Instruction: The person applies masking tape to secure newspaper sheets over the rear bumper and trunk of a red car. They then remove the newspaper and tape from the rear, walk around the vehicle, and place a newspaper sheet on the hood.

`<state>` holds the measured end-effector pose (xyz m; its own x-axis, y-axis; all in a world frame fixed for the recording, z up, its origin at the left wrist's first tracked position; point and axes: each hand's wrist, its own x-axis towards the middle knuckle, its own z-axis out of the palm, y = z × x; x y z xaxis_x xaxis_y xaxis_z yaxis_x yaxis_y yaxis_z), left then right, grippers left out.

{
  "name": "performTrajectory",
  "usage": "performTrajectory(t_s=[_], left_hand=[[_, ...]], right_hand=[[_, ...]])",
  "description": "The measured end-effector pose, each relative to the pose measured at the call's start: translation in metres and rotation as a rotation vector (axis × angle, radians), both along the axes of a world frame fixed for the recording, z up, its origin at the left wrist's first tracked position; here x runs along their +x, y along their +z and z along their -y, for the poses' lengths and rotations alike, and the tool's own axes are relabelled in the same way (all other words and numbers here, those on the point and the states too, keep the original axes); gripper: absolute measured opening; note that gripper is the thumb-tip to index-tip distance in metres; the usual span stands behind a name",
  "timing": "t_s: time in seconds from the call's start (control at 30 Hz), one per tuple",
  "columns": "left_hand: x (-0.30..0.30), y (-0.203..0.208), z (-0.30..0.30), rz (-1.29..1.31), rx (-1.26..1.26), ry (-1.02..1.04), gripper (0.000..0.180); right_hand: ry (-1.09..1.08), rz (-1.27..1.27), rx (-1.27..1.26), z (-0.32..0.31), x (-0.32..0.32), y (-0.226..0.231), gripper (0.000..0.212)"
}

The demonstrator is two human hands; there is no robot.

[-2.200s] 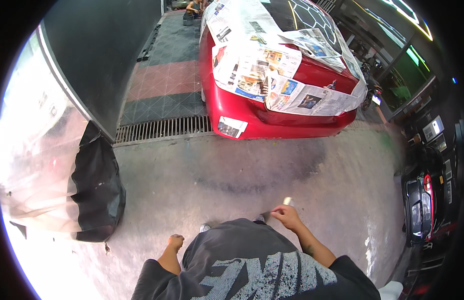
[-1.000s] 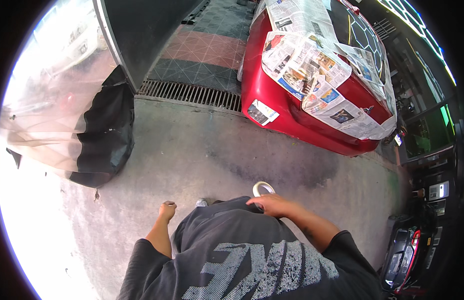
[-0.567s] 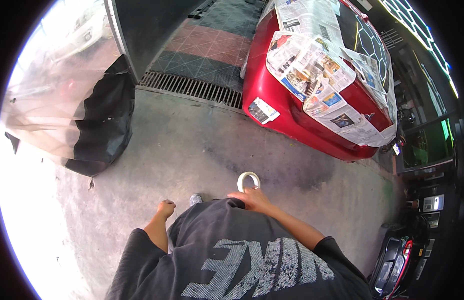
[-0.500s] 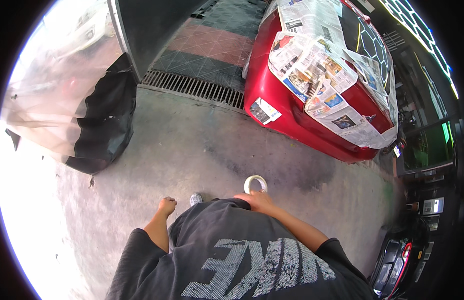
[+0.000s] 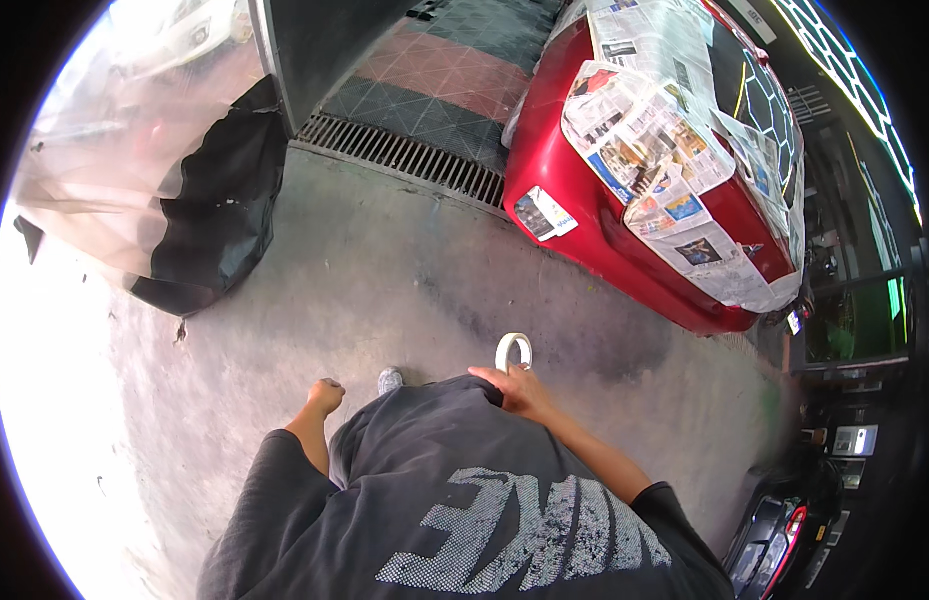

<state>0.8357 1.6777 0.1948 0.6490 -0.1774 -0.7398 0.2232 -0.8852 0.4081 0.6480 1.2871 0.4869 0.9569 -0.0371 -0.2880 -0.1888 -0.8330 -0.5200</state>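
Observation:
A roll of white masking tape point(image 5: 502, 353) is in my right hand point(image 5: 527, 392), held in front of my waist beside the dark shirt point(image 5: 414, 440). The ring stands upright above the fingers, and the hand hides its lower part. My left hand point(image 5: 326, 394) hangs at my left side, away from the shirt. Its fingers are curled in and nothing shows in them. Ahead on the right is a red car point(image 5: 544, 150), its end partly covered with sheets of newspaper point(image 5: 649, 150). A white printed piece point(image 5: 544, 214) is on its near corner.
A clear plastic curtain with a black lower part point(image 5: 224, 210) hangs at the left by a dark panel point(image 5: 329, 50). A metal floor grate point(image 5: 404, 158) crosses the grey concrete floor point(image 5: 384, 270). At the lower right stands a dark car with a red light point(image 5: 789, 530).
The red car and the grate have shifted right in the view, and the curtain's bottom sits higher. The tape roll has turned, showing a narrower ring. My right hand keeps its hold.

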Motion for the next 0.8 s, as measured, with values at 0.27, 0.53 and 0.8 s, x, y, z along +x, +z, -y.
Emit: performTrajectory(t_s=[0.27,0.53,0.8], left_hand=[[0.009,0.043,0.036,-0.001,-0.039,0.075,0.036],[0.006,0.002,-0.012,0.005,0.036,0.082,0.032],[0.005,0.003,-0.009,-0.009,-0.025,0.13,0.035]], right_hand=[[0.104,-0.502,-0.08,0.028,-0.027,0.0,0.075],[0.065,-0.014,0.043,-0.009,0.024,0.004,0.084],[-0.537,0.102,0.799,0.022,0.019,-0.016,0.061]])
